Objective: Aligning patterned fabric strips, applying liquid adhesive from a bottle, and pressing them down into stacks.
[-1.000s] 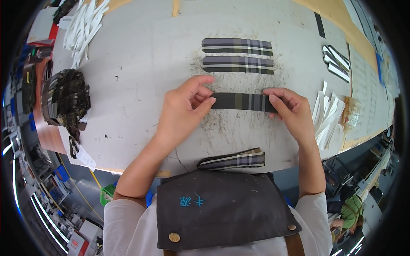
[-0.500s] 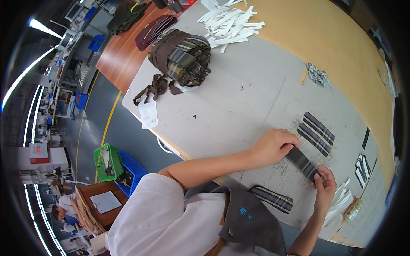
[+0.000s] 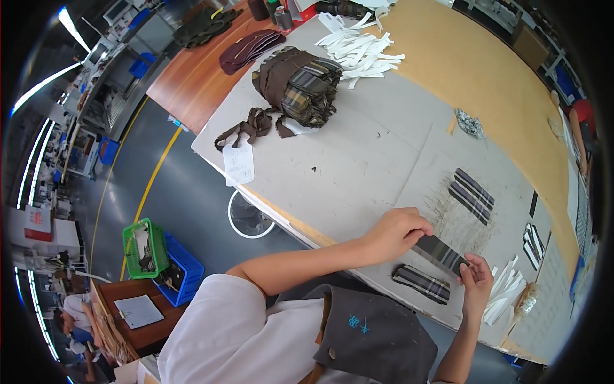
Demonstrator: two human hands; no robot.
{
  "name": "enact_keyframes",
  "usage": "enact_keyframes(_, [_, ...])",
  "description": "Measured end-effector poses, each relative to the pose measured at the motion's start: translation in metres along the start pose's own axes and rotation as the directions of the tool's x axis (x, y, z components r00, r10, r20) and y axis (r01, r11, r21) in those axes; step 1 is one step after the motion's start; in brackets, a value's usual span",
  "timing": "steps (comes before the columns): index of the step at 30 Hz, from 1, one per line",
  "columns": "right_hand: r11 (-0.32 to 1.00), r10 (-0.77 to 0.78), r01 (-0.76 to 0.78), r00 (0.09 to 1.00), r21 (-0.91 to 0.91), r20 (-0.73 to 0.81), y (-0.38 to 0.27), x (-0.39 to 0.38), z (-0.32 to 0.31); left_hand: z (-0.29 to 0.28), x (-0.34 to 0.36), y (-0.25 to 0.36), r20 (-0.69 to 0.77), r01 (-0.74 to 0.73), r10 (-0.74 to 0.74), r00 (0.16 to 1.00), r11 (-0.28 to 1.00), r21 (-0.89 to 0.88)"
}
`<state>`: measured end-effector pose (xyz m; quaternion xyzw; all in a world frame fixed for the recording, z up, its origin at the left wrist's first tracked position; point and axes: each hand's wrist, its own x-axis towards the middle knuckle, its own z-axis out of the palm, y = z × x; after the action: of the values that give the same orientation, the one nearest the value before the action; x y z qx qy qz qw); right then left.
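1. A plaid bundle [image 3: 304, 86] sits on the grey table [image 3: 364, 157].
2. My left hand [image 3: 398, 232] pinches one end of a dark plaid strip [image 3: 441, 253].
3. The strip spans between my hands.
4. My right hand [image 3: 476, 280] pinches its other end, fingers closed.

The left forearm [image 3: 307, 260] is bare and runs from a bent left elbow [image 3: 249, 276], at 7 o'clock in the view, toward a point between 2 and 3 o'clock. Its left hand [image 3: 398, 233] lies with the back uppermost, fingers bent and their tips drawn in a pinch toward 3 o'clock. At 4 o'clock from it, near but apart, is the right hand [image 3: 476, 281], thumb pressed toward the curled fingers, tips toward 11 o'clock. The right forearm [image 3: 458, 352], also bare, rises from the lower edge at 5 o'clock, pointing nearly to 1.
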<state>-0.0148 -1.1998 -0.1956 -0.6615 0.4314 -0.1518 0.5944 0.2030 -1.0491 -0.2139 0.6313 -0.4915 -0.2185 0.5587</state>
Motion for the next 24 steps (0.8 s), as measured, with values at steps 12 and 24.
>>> enact_keyframes(12, [1.0,0.015,-0.015,1.0,-0.015,-0.018,-0.011,0.042,0.015,-0.012,0.024,-0.029,-0.007,0.042,-0.042,0.999,0.998,-0.055])
enact_keyframes(24, [0.996,-0.046,0.051,0.996,0.071,-0.078,0.007,0.048,-0.002,0.008,0.034,-0.027,0.023,0.136,-0.136,0.99,0.99,-0.038])
